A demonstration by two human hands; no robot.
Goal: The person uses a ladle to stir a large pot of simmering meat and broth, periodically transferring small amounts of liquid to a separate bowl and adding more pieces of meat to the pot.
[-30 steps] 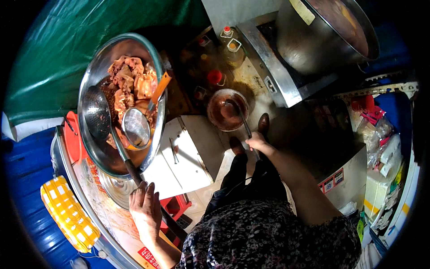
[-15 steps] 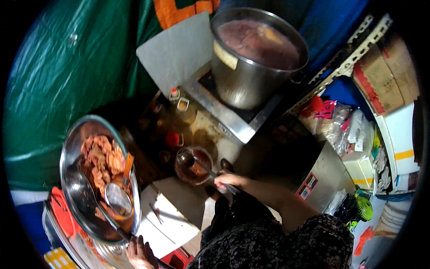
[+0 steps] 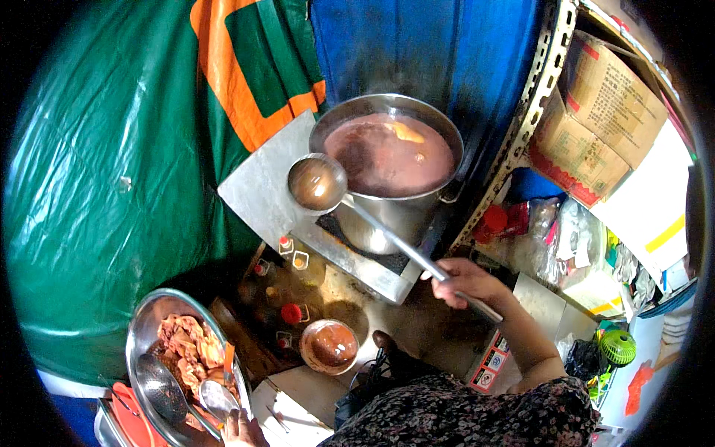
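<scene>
My right hand [image 3: 460, 283] is closed around the grey handle of a long ladle [image 3: 319, 184]. The ladle's round bowl holds brown liquid and hangs by the front left rim of a tall steel pot [image 3: 395, 216] filled with pinkish-brown liquid. At the lower left, my left hand [image 3: 242, 430] is closed at the edge of a steel basin [image 3: 137, 328], where the handle of a perforated skimmer [image 3: 161, 389] runs into it. Chunks of orange-brown meat [image 3: 190, 346] and a small strainer [image 3: 217, 398] lie in the basin. Below the pot, a bowl [image 3: 330, 347] contains reddish-brown liquid.
The pot stands on a metal stove [image 3: 372, 272] with a grey splash panel [image 3: 257, 186]. Several bottles [image 3: 292, 313] stand left of the bowl. Green tarpaulin [image 3: 97, 208] hangs at left. Cardboard boxes [image 3: 596, 112] and a green fan [image 3: 617, 346] are at right.
My right hand has lifted the ladle from the bowl up to the pot's rim, with liquid in it. The view has shifted, placing the pot and basin lower. My left hand stays by the basin.
</scene>
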